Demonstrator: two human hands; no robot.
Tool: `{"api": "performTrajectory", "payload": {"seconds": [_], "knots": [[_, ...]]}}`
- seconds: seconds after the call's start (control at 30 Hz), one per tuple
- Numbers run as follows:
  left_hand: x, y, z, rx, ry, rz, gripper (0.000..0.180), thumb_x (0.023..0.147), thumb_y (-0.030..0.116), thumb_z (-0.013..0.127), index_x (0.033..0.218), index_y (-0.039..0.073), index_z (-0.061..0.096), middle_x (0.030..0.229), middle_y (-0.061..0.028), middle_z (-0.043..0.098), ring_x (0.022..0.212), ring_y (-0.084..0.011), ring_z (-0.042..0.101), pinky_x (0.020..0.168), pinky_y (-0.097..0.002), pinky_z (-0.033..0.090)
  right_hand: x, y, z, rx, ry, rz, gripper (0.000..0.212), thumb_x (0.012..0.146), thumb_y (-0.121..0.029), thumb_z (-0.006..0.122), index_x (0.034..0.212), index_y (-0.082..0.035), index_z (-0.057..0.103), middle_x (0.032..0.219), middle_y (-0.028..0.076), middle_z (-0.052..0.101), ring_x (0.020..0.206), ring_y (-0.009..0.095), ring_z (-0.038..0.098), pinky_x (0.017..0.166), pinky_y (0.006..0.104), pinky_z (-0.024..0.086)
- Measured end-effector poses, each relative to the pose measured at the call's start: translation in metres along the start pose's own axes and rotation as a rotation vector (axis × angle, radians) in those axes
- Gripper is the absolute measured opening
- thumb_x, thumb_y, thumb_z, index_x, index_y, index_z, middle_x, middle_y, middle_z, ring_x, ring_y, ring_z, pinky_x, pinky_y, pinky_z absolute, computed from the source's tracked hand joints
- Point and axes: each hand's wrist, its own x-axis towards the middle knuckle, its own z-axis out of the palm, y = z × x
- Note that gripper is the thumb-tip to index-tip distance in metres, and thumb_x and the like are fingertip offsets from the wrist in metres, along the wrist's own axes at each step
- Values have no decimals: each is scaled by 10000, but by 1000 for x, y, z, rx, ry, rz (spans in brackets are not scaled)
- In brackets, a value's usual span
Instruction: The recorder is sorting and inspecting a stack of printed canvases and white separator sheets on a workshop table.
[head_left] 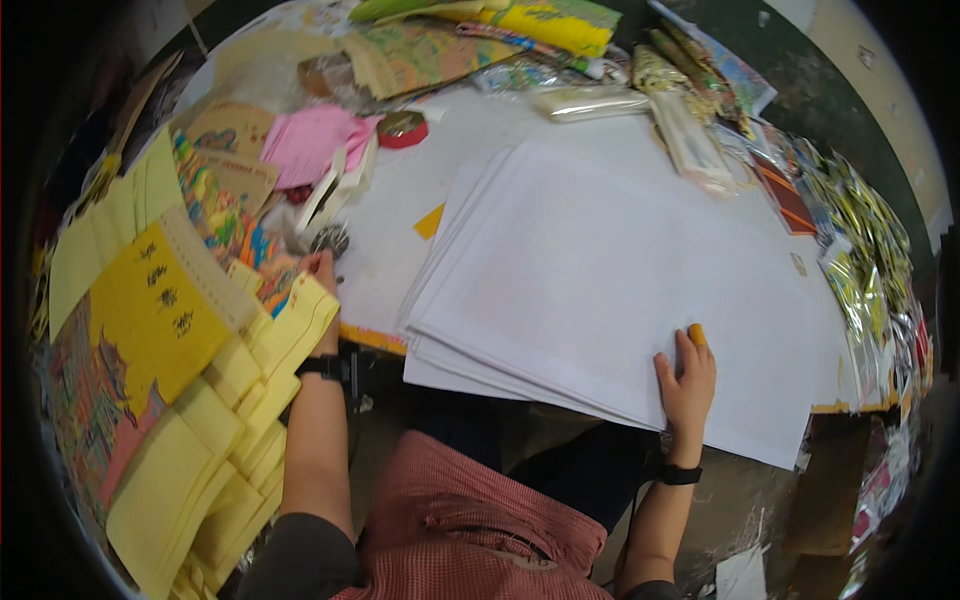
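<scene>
A stack of large white sheets (560,270) lies on the table in front of me, its near edge hanging over the table's front. My right hand (687,385) rests on the near right part of the stack, fingers stretched out and lying on the paper. One fingertip wears a yellow finger cover (697,334). At the left, my left hand (322,268) is partly hidden behind folded yellow paper sheets (310,305). It is beside a small dark, shiny roundish thing (331,238); whether its fingers hold anything does not show.
Yellow printed paper bags (160,300) pile up at the left. Pink paper (318,145) and a red-sided tape roll (402,129) lie farther back. Clear-wrapped packets (690,140) and colourful rolled sheets (540,25) line the far edge. Shiny yellow-green packets (865,240) crowd the right.
</scene>
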Motion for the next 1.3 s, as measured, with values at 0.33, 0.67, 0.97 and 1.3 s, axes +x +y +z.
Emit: {"api": "performTrajectory", "payload": {"seconds": [0.33, 0.67, 0.97, 1.3], "knots": [[1, 23, -8, -70, -87, -269, 260, 908, 287, 501, 833, 39, 526, 755, -44, 553, 626, -108, 513, 564, -236, 423, -3, 1, 5, 2, 52, -30, 440, 726, -257, 657, 1084, -18, 568, 1195, 209, 507, 1115, 385, 446, 925, 442, 359], [-13, 48, -10, -75, -88, -144, 250, 929, 275, 461, 858, 43, 517, 788, -60, 593, 651, -119, 551, 579, -241, 444, -3, 4, 1, -4, 77, -36, 427, 733, -263, 652, 1081, -26, 576, 1193, 195, 513, 1107, 375, 452, 925, 433, 360], [-13, 37, -10, -61, -99, -129, 200, 923, 237, 472, 848, 54, 496, 731, -28, 527, 696, -113, 539, 630, -234, 432, -1, 2, 3, -23, 86, -37, 421, 734, -272, 654, 1069, -27, 580, 1186, 187, 520, 1114, 359, 454, 929, 424, 358], [-14, 57, -4, -50, -229, -59, 206, 901, 205, 516, 967, 10, 511, 805, -70, 556, 739, -147, 550, 678, -266, 449, -7, 7, -4, -12, 105, 2, 425, 739, -289, 655, 1069, -33, 576, 1178, 179, 524, 1122, 360, 449, 936, 437, 348]]}}
